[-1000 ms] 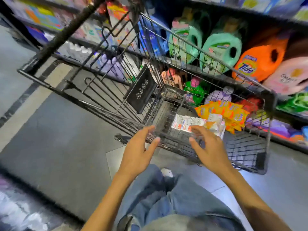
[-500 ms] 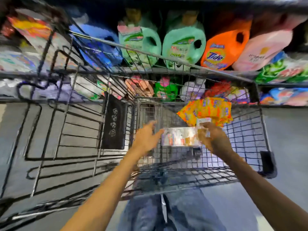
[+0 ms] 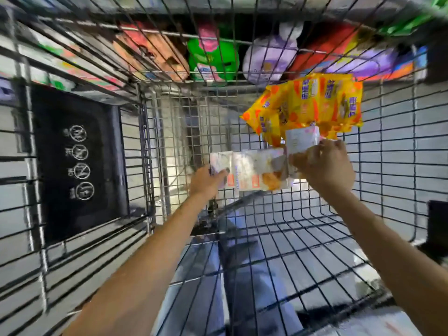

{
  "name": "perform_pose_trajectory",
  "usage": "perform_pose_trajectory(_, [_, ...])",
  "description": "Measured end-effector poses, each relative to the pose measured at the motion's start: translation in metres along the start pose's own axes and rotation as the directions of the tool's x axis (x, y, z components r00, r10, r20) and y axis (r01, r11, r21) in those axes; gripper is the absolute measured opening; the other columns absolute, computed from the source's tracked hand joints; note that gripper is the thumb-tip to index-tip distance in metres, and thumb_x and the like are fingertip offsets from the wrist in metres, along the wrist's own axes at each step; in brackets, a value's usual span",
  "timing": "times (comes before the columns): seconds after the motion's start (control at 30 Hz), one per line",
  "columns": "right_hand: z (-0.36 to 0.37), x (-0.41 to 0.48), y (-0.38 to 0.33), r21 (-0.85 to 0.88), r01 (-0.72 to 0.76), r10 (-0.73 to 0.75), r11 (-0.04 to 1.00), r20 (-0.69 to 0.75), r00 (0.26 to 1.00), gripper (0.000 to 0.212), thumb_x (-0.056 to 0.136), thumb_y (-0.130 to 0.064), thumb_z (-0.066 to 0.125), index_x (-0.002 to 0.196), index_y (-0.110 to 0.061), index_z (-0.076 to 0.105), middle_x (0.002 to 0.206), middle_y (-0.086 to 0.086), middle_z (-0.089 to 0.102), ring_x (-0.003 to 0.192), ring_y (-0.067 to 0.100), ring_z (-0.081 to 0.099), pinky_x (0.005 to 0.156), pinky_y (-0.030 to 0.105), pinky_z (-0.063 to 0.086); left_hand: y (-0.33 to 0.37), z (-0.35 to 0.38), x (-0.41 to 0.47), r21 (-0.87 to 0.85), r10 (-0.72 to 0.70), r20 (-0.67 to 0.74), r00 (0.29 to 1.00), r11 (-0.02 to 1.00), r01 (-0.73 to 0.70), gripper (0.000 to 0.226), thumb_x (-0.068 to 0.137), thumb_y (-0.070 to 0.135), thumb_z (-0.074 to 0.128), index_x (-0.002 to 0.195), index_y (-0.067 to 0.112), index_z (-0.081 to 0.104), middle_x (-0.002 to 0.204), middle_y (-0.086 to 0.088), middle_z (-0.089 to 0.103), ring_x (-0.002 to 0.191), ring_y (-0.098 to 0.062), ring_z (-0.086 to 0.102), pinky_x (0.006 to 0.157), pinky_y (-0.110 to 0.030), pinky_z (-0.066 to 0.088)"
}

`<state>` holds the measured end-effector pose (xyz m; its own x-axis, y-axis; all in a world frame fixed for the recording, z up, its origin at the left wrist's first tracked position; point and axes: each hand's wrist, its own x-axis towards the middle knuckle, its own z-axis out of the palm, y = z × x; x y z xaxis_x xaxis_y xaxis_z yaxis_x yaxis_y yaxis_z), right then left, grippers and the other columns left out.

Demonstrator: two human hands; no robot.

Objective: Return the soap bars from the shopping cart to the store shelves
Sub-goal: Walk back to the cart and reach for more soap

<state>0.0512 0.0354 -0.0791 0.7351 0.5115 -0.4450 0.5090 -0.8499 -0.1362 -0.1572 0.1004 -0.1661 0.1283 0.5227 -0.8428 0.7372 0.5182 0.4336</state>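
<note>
One soap pack [image 3: 252, 170] between left hand [image 3: 206, 181] and right hand [image 3: 326, 166].

a green bottle [image 3: 213, 58] with a pink cap stands between a peach-coloured bottle [image 3: 151, 53] on its left and a lavender bottle [image 3: 268, 60] on its right. blurred red and purple packs [image 3: 358, 65] lie further right. pale grey floor [image 3: 401, 152] shows below.

Cart [image 3: 169, 132] under me, wire mesh all round. Yellow packs [image 3: 308, 105] lie at the far right of the basket, up against the far wall. White soap pack [image 3: 252, 170] is just in front of them, mid-basket; can't tell if it rests on the mesh. Black flap [image 3: 77, 161] w/ round icons on the left side. Green bottle [image 3: 211, 57] & lilac bottle [image 3: 269, 61] show thru the far wall.
</note>
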Motion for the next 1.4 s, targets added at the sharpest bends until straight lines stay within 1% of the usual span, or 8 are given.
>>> perform_pose_trajectory(0.13, [0.0, 0.001, 0.001, -0.014, 0.004, -0.005, 1.0, -0.031, 1.0, 0.051, 0.073, -0.04, 0.072, 0.106, -0.004, 0.058, 0.115, 0.015, 0.051, 0.096, 0.036, 0.055, 0.066, 0.034, 0.034, -0.002, 0.018, 0.005, -0.06, -0.062, -0.068, 0.996, 0.997, 0.058, 0.043, 0.083, 0.039, 0.067, 0.106, 0.004, 0.058, 0.107, -0.008, 0.064, 0.101, -0.028, 0.06, 0.089, -0.04, 0.049])
perform_pose_trajectory(0.3, [0.003, 0.004, -0.003, 0.09, -0.017, 0.017, 0.996, -0.005, 1.0, 0.051, 0.07, -0.032, 0.076, 0.105, -0.007, 0.048, 0.095, 0.01, 0.055, 0.092, 0.034, 0.055, 0.064, 0.034, 0.03, -0.004, 0.02, 0.014, -0.176, -0.148, -0.052, 0.988, 0.975, 0.137, 0.04, 0.071, 0.03, 0.08, 0.102, 0.01, 0.063, 0.101, -0.007, 0.07, 0.091, -0.026, 0.067, 0.087, -0.04, 0.054])
perform_pose_trajectory(0.53, [0.002, 0.006, 0.001, 0.104, 0.029, -0.031, 0.994, 0.018, 0.999, 0.059, 0.071, -0.03, 0.077, 0.115, -0.009, 0.045, 0.105, 0.013, 0.063, 0.096, 0.035, 0.058, 0.065, 0.032, 0.035, -0.006, 0.036, 0.017, -0.236, -0.186, -0.14, 0.973, 0.96, 0.149, 0.049, 0.07, 0.024, 0.08, 0.105, 0.013, 0.048, 0.113, -0.008, 0.061, 0.099, -0.028, 0.062, 0.084, -0.043, 0.055])
perform_pose_trajectory(0.7, [-0.001, 0.004, 0.004, 0.146, 0.058, -0.064, 0.988, 0.037, 0.997, 0.059, 0.071, -0.031, 0.077, 0.116, -0.01, 0.046, 0.105, 0.012, 0.065, 0.096, 0.035, 0.06, 0.065, 0.032, 0.037, -0.009, 0.033, 0.007, -0.318, -0.214, -0.074, 0.974, 0.931, 0.181, 0.029, 0.081, 0.016, 0.072, 0.097, 0.013, 0.048, 0.092, -0.003, 0.065, 0.06, -0.006, 0.058, 0.044, -0.014, 0.047])
perform_pose_trajectory(0.8, [-0.002, 0.001, 0.006, 0.162, 0.074, -0.085, 0.984, 0.061, 0.995, 0.061, 0.07, -0.034, 0.079, 0.117, -0.01, 0.047, 0.102, 0.007, 0.064, 0.094, 0.031, 0.06, 0.066, 0.031, 0.038, -0.013, 0.028, 0.005, -0.336, -0.225, -0.081, 0.971, 0.923, 0.186, 0.035, 0.08, 0.02, 0.073, 0.109, 0.007, 0.058, 0.107, -0.008, 0.067, 0.067, -0.009, 0.059, 0.049, -0.017, 0.044])
perform_pose_trajectory(0.97, [0.003, -0.003, 0.008, 0.141, 0.085, -0.101, 0.986, 0.116, 0.988, 0.053, 0.07, -0.033, 0.079, 0.107, -0.014, 0.046, 0.087, 0.001, 0.058, 0.087, 0.031, 0.059, 0.063, 0.03, 0.031, -0.014, 0.021, 0.0, -0.376, -0.218, -0.096, 0.971, 0.911, 0.167, 0.043, 0.081, 0.012, 0.071, 0.12, 0.005, 0.056, 0.114, -0.011, 0.065, 0.081, -0.015, 0.059, 0.044, -0.013, 0.045])
perform_pose_trajectory(1.23, [0.01, -0.011, 0.006, 0.14, 0.095, -0.117, 0.986, 0.158, 0.98, 0.061, 0.068, -0.037, 0.081, 0.114, -0.012, 0.048, 0.104, 0.006, 0.064, 0.097, 0.031, 0.059, 0.068, 0.03, 0.034, -0.028, 0.007, -0.002, -0.427, -0.291, -0.217, 0.932, 0.887, 0.177, 0.048, 0.073, 0.025, 0.079, 0.114, 0.012, 0.059, 0.11, -0.006, 0.068, 0.083, -0.017, 0.061, 0.069, -0.028, 0.049])
perform_pose_trajectory(1.4, [0.011, -0.012, 0.004, 0.15, 0.087, -0.113, 0.985, 0.171, 0.979, 0.062, 0.069, -0.039, 0.08, 0.115, -0.012, 0.048, 0.109, 0.005, 0.064, 0.097, 0.029, 0.058, 0.068, 0.028, 0.033, -0.03, 0.002, -0.002, -0.394, -0.283, -0.222, 0.933, 0.901, 0.18, 0.051, 0.073, 0.026, 0.079, 0.116, 0.012, 0.055, 0.101, 0.001, 0.065, 0.081, -0.015, 0.058, 0.07, -0.026, 0.046])
